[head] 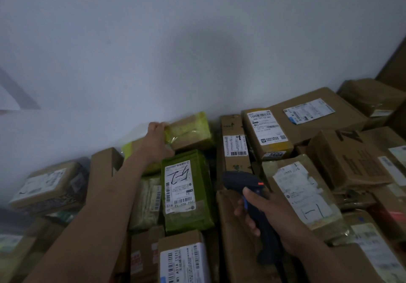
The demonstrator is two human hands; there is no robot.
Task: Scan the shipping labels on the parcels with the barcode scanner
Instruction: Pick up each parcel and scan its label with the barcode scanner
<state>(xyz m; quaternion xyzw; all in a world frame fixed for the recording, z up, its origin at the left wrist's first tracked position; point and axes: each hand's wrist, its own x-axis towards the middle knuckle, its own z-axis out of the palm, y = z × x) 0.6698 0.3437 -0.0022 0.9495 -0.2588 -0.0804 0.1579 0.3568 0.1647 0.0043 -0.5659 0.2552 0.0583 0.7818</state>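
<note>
My left hand [158,136] reaches far forward and grips the left end of a parcel wrapped in yellow-green tape [190,130] that leans against the wall. My right hand [267,211] holds a dark barcode scanner [243,182] by its handle, head pointing forward and left, with an orange mark on top. Just below the taped parcel lies a green bag parcel [186,219] with a white shipping label [179,186] facing up. No label shows on the taped parcel's visible face.
Cardboard parcels fill the whole lower view: a tall narrow box [235,126] with a label, a labelled box [267,131] to its right, a large box [312,109] at the back right, a padded mailer [305,192], and a box [47,185] at left. A pale wall [175,52] stands behind.
</note>
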